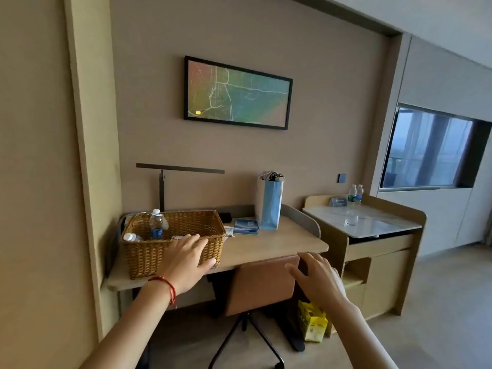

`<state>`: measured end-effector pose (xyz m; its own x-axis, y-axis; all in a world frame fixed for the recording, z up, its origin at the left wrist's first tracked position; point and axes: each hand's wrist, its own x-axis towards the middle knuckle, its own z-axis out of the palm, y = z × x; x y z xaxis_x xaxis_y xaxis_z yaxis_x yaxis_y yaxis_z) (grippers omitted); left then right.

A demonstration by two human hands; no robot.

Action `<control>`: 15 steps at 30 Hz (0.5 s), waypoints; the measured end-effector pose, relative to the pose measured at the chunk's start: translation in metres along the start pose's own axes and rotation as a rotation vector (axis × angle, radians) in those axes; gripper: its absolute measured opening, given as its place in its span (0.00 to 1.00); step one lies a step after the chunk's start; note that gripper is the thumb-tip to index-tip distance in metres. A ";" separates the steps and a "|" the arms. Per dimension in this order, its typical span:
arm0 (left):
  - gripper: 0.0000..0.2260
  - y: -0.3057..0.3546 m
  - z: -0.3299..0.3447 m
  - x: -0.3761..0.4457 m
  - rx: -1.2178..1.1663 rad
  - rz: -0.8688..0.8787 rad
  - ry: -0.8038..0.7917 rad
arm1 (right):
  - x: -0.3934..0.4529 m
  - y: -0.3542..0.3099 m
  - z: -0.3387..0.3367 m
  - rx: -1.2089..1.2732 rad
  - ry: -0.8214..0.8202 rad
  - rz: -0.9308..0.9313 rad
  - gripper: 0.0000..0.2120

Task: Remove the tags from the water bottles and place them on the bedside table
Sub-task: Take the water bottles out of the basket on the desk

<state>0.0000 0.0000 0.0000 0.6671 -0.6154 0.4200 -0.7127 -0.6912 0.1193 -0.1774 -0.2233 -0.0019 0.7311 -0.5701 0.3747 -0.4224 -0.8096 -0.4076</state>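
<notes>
— Where were the bottles?

— One bottle (pixel 156 224) stood upright in the basket (pixel 149 255) on the desk (pixel 269 245), and I saw a second (pixel 131 237) lying at its left end. Two more (pixel 356 194) stood on the side cabinet (pixel 383 222).

— And the hands?

— My left hand (pixel 187 258) reached flat-fingered at the basket's near rim, holding nothing. My right hand (pixel 315 276) hovered spread over the chair (pixel 262 283), gripping nothing.
</notes>
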 end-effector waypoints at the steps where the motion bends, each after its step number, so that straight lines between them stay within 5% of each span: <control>1: 0.27 -0.006 0.002 0.005 0.000 -0.006 0.003 | 0.006 -0.003 0.006 0.015 -0.007 -0.003 0.25; 15: 0.27 -0.140 0.050 0.138 -0.035 -0.014 -0.028 | 0.163 -0.077 0.119 0.069 -0.028 -0.068 0.27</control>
<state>0.2028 -0.0066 -0.0038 0.6824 -0.6167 0.3925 -0.7102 -0.6865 0.1562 0.0378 -0.2372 -0.0092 0.7720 -0.5093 0.3803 -0.3340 -0.8341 -0.4390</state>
